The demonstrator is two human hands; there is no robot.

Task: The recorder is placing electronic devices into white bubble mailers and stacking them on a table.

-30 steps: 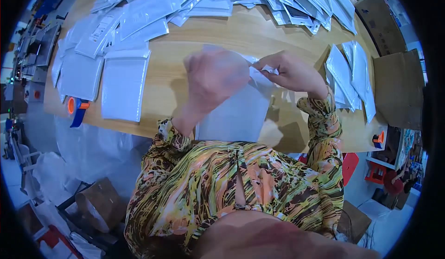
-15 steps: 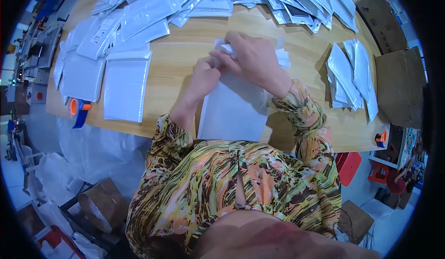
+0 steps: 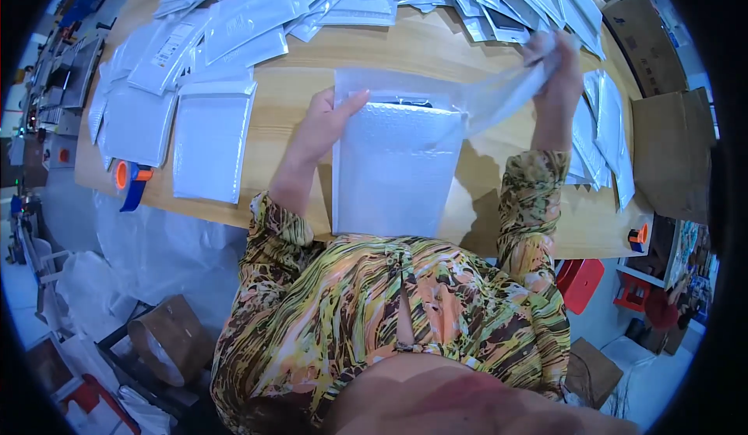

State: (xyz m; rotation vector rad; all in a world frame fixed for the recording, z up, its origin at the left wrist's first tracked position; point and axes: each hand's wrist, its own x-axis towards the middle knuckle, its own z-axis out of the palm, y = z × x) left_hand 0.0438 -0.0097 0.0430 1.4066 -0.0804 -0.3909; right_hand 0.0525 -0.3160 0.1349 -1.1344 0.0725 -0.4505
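A white padded bubble mailer [image 3: 397, 166] lies in front of me on the wooden table, its top flap turned away from me. At its mouth a dark edge [image 3: 411, 102] of something inside shows. My left hand [image 3: 331, 123] grips the mailer's upper left side, thumb on top. Off to the right and raised, my right hand [image 3: 557, 81] is closed on a translucent strip [image 3: 506, 96], which stretches from the flap's right end up to my fingers. Motion blurs the fingertips of that hand.
Piles of white mailers [image 3: 249, 26] cover the far side of the table [image 3: 292, 84], with more mailers [image 3: 601, 127] at the right. Tape dispensers sit at the left edge [image 3: 132, 182] and right edge [image 3: 639, 236]. A cardboard box [image 3: 672, 154] stands at the right.
My hands were together over the mailer's top. The right hand has swung out to the right, pulling the strip, and the left has moved to the mailer's side; the bubbled front and mouth now show.
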